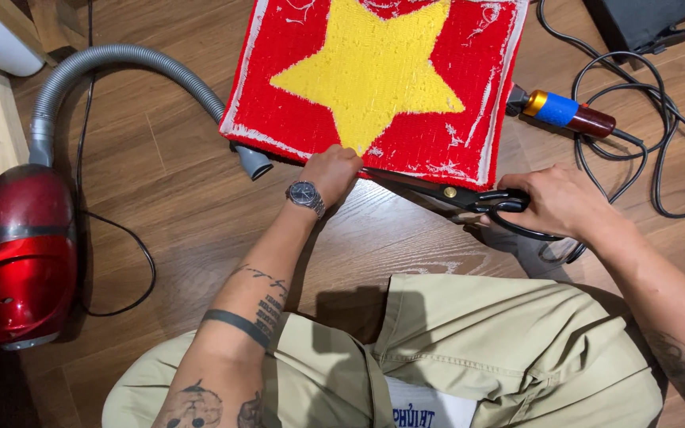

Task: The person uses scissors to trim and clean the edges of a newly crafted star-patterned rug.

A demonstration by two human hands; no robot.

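Note:
A red tufted rug (pixel 295 87) with a large yellow star (pixel 370 67) and white frayed edging lies on the wooden floor in front of me. My left hand (pixel 331 170), a wristwatch on its wrist, presses on the rug's near edge just below the star's lower point. My right hand (pixel 560 202) grips the black handles of a large pair of scissors (pixel 453 194). The blades point left along the rug's near edge, their tip close to my left hand.
A red vacuum cleaner (pixel 17 254) sits at left, its grey hose (pixel 120 59) curving to the rug's left corner. A tool with a blue and gold handle (pixel 564 112) and black cables (pixel 660 119) lie at right. My khaki-trousered legs fill the foreground.

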